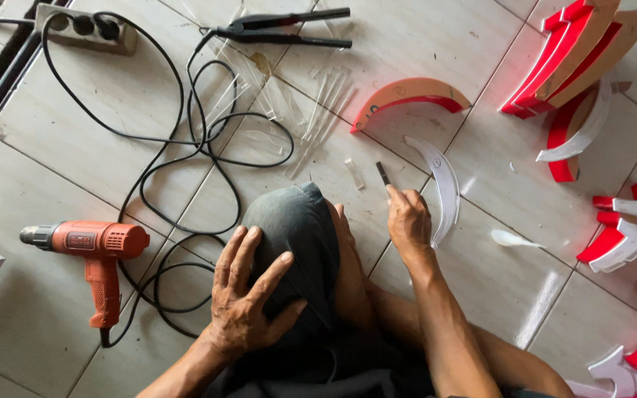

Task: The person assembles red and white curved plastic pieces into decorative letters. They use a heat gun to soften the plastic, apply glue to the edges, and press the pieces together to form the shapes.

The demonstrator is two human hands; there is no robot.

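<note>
Knee [296, 221] taken as landmark: person sits on the tiled floor [97, 133]. Left hand [248, 295] rests flat on the knee, fingers spread, grip holding nothing, likely as a brace. Right hand [409, 223], just right of the knee, has its grip closed on a small blade [383, 173], tip forward. White curved strip [444, 188] lies touching that hand's right side. Orange heat gun [90, 254] lies well left of the knee.

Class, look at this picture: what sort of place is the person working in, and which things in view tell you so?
Probably a small sign-making workshop, with work done on a tiled floor. Clues: red and white curved letter pieces, an orange heat gun, and a small blade in the right hand.
</note>
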